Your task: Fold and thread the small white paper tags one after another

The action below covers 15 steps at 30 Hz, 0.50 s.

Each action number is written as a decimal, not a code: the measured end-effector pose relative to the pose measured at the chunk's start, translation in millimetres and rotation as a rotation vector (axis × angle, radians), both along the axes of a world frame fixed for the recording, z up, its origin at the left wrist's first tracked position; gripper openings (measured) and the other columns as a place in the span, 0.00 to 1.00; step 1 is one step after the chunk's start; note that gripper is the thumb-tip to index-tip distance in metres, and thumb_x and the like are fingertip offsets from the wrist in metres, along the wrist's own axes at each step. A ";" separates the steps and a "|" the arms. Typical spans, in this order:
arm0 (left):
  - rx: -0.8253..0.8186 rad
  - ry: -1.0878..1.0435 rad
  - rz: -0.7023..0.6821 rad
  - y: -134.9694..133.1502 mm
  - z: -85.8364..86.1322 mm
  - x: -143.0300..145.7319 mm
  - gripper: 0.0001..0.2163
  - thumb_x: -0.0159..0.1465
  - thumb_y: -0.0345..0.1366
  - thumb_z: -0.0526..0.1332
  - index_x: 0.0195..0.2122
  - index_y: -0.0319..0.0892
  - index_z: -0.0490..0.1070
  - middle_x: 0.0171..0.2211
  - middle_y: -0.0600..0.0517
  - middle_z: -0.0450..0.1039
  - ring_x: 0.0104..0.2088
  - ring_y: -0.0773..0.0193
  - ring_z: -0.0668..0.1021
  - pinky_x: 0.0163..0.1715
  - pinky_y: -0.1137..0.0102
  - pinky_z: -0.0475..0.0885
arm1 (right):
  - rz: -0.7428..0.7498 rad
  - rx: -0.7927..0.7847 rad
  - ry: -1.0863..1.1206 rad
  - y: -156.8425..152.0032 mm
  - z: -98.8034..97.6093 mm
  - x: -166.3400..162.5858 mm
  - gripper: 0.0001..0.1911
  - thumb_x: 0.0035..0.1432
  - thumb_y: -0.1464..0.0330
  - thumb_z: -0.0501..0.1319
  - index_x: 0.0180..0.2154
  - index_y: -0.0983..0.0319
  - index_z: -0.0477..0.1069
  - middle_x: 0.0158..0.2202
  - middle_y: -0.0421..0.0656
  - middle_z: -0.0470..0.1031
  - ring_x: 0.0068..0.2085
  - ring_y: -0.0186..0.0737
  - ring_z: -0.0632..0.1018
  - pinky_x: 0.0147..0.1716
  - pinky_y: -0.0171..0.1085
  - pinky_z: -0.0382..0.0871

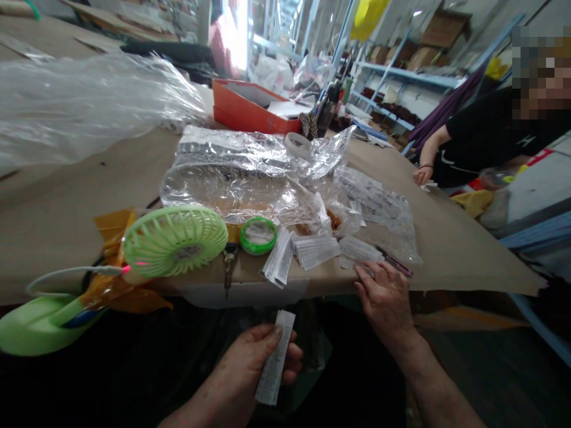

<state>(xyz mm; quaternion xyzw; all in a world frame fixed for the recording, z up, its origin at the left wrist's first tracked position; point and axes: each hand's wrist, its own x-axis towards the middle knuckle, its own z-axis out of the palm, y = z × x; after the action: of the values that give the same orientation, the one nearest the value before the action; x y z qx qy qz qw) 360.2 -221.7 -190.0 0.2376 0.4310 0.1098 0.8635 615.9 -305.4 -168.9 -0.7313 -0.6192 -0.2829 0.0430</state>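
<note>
My left hand (254,362) is closed on a narrow white printed paper strip (275,356), held upright below the table edge. My right hand (386,294) lies on the front edge of the brown table (446,238), fingers stretched out toward small stacks of white printed strips (357,251). More strip stacks (314,249) and a fanned bundle (279,261) lie just to its left. Whether the right fingertips touch a strip is unclear.
A green desk fan (175,239) with a white cable stands at the front left beside a green tape roll (259,235). Clear plastic bags (250,178) cover the middle. An orange box (250,107) sits behind. Another person in black (486,137) rests a hand on the right edge.
</note>
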 end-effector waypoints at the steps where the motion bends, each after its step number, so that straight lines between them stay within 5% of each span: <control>1: 0.005 0.006 -0.005 0.5 1.4 -0.1 0.15 0.53 0.43 0.68 0.32 0.35 0.72 0.23 0.47 0.77 0.22 0.64 0.78 0.23 0.72 0.73 | 0.014 0.004 0.002 -2.7 0.4 1.5 0.14 0.60 0.68 0.57 0.48 0.62 0.71 0.45 0.48 0.75 0.48 0.50 0.69 0.48 0.48 0.61; 8: 0.060 0.009 -0.028 -0.6 19.4 -2.9 0.13 0.58 0.41 0.64 0.33 0.34 0.72 0.25 0.48 0.77 0.22 0.67 0.77 0.24 0.73 0.72 | 0.168 0.140 0.273 -9.6 6.8 6.9 0.09 0.60 0.70 0.57 0.38 0.61 0.75 0.36 0.45 0.77 0.39 0.42 0.76 0.41 0.42 0.68; 13: 0.059 -0.040 -0.066 -0.6 24.0 -4.0 0.12 0.61 0.41 0.60 0.34 0.35 0.73 0.26 0.47 0.77 0.21 0.68 0.76 0.23 0.73 0.69 | 0.369 0.510 0.790 9.5 10.1 -59.2 0.08 0.57 0.74 0.61 0.36 0.56 0.74 0.38 0.41 0.75 0.43 0.43 0.76 0.45 0.49 0.70; 15: 0.040 -0.100 -0.047 -0.2 24.0 -4.6 0.13 0.60 0.42 0.61 0.33 0.35 0.73 0.25 0.48 0.75 0.21 0.68 0.75 0.24 0.73 0.69 | 0.513 0.425 0.864 18.3 6.3 -90.8 0.11 0.55 0.76 0.61 0.36 0.54 0.74 0.38 0.41 0.73 0.45 0.44 0.74 0.44 0.48 0.71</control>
<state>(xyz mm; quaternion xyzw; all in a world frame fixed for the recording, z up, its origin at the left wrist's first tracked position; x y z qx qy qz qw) 355.6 -221.9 -166.0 0.2590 0.3792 0.1097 0.8815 525.1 -287.1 -162.6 -0.5816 -0.6331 -0.0560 0.5077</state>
